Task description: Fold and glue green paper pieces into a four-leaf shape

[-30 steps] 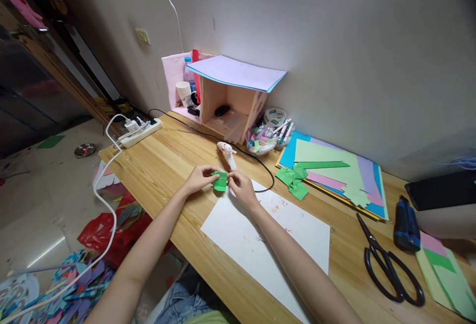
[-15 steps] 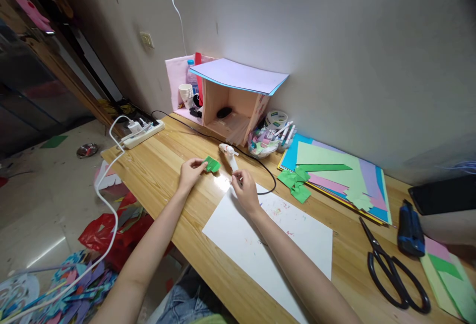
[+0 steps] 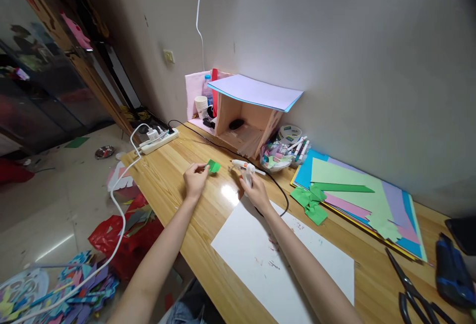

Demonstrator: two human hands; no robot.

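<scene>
Between the thumb and fingers of my left hand [image 3: 196,180] is a small piece of green paper [image 3: 213,166], held just above the wooden table. My right hand [image 3: 256,191] is wrapped round the handle of a white hot glue gun [image 3: 248,169], whose nozzle points left toward the green paper. A gap separates the nozzle from the paper. Below my right forearm lies a white sheet [image 3: 245,244] with small coloured marks. Several crumpled green paper pieces [image 3: 309,202] rest to the right of the glue gun.
Stacked coloured paper [image 3: 345,180] lies at the right, near black scissors [image 3: 412,289]. A box with a lilac top [image 3: 256,91] stands at the back beside a tub of markers [image 3: 277,158]. A power strip [image 3: 159,141] sits at the left edge; a black cord [image 3: 223,145] crosses the table.
My right hand has lifted the glue gun and turned its nozzle toward the left. The green paper stays in my left hand, now tilted differently. The camera view has shifted to the left.
</scene>
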